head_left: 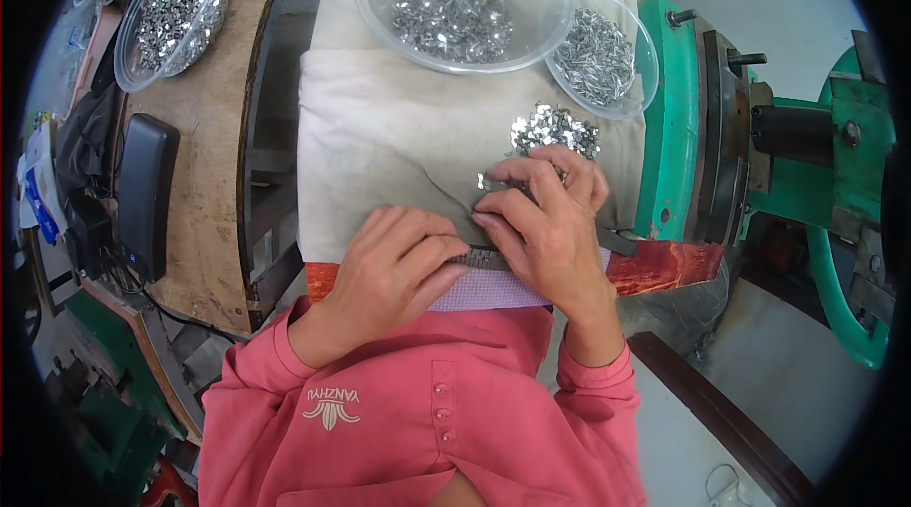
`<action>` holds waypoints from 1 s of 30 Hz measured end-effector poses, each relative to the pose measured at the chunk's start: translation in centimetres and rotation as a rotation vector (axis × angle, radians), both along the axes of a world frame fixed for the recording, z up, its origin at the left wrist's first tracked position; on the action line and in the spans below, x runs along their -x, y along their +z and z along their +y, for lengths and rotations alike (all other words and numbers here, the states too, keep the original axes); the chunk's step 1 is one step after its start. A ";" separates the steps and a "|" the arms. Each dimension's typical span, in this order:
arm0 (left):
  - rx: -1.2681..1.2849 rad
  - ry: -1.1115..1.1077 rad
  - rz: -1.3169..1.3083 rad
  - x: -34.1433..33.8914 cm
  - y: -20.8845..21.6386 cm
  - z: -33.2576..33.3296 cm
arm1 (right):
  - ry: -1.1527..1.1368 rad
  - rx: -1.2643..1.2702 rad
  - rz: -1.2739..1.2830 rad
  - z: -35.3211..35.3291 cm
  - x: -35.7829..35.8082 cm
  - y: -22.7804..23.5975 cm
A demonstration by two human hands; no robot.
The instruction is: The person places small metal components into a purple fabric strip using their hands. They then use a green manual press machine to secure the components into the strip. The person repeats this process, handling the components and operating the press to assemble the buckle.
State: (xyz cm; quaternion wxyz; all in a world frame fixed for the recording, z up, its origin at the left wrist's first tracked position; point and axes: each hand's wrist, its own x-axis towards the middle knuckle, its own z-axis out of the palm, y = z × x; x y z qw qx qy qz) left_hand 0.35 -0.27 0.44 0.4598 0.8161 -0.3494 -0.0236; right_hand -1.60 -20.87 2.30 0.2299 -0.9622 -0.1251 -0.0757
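A dark metal strip with narrow notches (486, 260) lies crosswise at the cloth's front edge. My left hand (389, 265) is closed at the strip's left end, its thumb and fingers pressed together there. Just above the strip is my right hand (555, 227), thumb and index finger pinched together; what they hold is too small or hidden to make out. Beyond its knuckles a loose pile of small shiny metal pieces (553, 130) is spread on the pale cloth (370, 142), partly covered by the right fingers.
A large clear bowl (365, 9) and a smaller clear bowl (648, 80) of metal parts stand behind. Green machinery (661, 156) borders the right side. On the wooden table (204, 213) at left are a black box (147, 194) and another tub (128, 56) of parts.
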 end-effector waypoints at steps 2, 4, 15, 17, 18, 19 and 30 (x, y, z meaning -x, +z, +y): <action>0.013 0.040 0.007 -0.3 0.2 -0.1 | -0.008 0.008 -0.047 0.2 0.1 -0.4; 0.012 0.075 -0.045 -0.9 0.0 -0.3 | -0.028 0.010 -0.072 0.2 0.6 0.0; -0.161 0.106 -0.191 -3.5 -0.7 -3.5 | -0.081 -0.028 -0.036 0.4 3.9 0.6; -0.195 0.104 -0.216 -3.6 -0.7 -3.6 | -0.130 -0.012 -0.078 -0.1 3.6 0.1; -0.184 0.110 -0.199 -3.6 -0.6 -3.5 | -0.154 -0.004 -0.102 -0.3 3.2 -0.1; -0.174 0.117 -0.182 -3.5 -0.5 -3.5 | -0.175 0.000 -0.112 -0.3 2.8 -0.2; -0.066 0.084 -0.096 -1.7 1.1 0.0 | -0.201 0.050 -0.135 1.2 0.0 -0.9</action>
